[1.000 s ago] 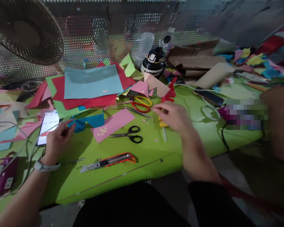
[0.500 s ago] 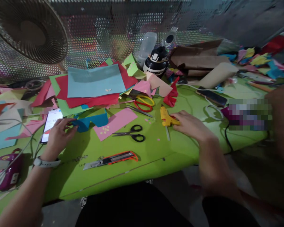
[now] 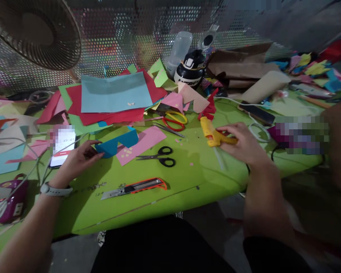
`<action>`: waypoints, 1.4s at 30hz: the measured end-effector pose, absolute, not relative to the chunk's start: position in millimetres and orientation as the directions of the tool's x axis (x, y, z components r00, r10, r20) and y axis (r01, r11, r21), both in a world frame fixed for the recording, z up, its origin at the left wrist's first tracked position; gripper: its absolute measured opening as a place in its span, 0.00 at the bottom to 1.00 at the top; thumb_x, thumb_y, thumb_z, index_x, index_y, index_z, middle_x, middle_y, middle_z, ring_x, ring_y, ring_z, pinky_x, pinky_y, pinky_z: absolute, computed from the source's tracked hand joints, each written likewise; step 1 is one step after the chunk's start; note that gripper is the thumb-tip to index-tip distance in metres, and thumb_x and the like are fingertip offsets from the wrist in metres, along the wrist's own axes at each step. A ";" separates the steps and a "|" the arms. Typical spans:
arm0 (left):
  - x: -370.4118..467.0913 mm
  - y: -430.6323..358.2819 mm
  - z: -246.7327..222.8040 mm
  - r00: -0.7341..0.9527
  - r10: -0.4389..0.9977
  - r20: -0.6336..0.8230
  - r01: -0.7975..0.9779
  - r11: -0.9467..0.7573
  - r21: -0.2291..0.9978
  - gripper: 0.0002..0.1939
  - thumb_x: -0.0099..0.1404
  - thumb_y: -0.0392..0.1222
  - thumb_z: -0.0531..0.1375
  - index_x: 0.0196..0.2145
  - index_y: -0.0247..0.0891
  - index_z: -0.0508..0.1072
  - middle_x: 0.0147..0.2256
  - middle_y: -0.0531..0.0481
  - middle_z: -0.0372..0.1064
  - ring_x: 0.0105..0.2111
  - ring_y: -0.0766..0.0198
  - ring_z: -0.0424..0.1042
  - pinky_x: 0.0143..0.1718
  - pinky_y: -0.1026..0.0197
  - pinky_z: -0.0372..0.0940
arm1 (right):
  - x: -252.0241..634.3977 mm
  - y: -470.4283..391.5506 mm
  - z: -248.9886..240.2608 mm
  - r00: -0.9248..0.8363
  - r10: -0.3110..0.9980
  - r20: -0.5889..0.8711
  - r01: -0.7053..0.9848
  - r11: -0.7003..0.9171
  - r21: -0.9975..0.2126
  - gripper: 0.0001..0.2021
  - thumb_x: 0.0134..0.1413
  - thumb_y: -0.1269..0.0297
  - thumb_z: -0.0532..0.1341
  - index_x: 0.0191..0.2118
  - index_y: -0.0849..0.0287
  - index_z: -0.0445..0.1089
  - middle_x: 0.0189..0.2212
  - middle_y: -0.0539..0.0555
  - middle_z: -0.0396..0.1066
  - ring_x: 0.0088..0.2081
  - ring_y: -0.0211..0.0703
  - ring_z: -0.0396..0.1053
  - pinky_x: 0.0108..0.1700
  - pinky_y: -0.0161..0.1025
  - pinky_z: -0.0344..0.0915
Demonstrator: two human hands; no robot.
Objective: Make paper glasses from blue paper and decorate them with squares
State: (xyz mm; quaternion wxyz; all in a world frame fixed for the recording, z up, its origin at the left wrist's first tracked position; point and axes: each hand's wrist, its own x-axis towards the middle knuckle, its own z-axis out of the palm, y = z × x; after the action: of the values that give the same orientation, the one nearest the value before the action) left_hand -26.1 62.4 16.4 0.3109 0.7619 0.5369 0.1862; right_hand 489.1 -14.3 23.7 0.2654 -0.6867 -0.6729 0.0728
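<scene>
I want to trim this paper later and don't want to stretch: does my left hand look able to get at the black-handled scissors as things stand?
Probably yes: the black-handled scissors lie uncovered, but your left hand is holding the blue paper, so it would likely need freeing first.

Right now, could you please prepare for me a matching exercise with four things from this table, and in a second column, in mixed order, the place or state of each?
Column 1
1. yellow glue gun
2. smartphone
3. blue paper cutout
4. utility knife

Column 2
A. in the fingers of the left hand
B. lying on the green table with its blade out
C. held by the right hand
D. its screen is lit

Pairs: 1-C, 2-D, 3-A, 4-B
</scene>
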 end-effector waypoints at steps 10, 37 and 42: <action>-25.2 61.6 16.3 0.386 0.922 -0.028 0.635 -0.243 0.733 0.15 0.63 0.49 0.57 0.43 0.37 0.69 0.34 0.47 0.73 0.33 0.59 0.73 0.35 0.58 0.68 | 380.2 14.0 51.0 -0.140 0.990 0.001 0.262 0.038 -0.964 0.18 0.45 0.62 0.65 0.44 0.53 0.65 0.34 0.52 0.72 0.28 0.38 0.65 0.29 0.38 0.61; -14.4 43.0 -3.1 0.434 0.900 0.051 0.302 -0.198 0.933 0.10 0.66 0.43 0.62 0.42 0.37 0.67 0.30 0.51 0.72 0.27 0.68 0.70 0.29 0.65 0.66 | 246.2 23.1 20.3 -0.509 0.811 -0.289 0.244 -0.186 -0.952 0.17 0.49 0.49 0.69 0.36 0.56 0.71 0.23 0.45 0.63 0.20 0.33 0.58 0.21 0.34 0.61; -13.8 42.5 -0.6 0.422 0.906 0.037 0.349 -0.200 0.915 0.09 0.66 0.42 0.60 0.41 0.36 0.67 0.29 0.52 0.70 0.25 0.69 0.68 0.26 0.65 0.64 | 246.2 20.0 10.4 -0.537 0.794 -0.286 0.259 -0.167 -0.951 0.15 0.53 0.50 0.68 0.37 0.55 0.70 0.23 0.45 0.63 0.20 0.33 0.60 0.20 0.34 0.61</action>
State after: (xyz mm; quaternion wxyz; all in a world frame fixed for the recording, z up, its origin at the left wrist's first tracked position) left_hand -13.8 42.5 -0.6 0.4530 0.7111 0.4413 0.3073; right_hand 246.2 20.0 10.4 0.2122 -0.4321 -0.6095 0.6299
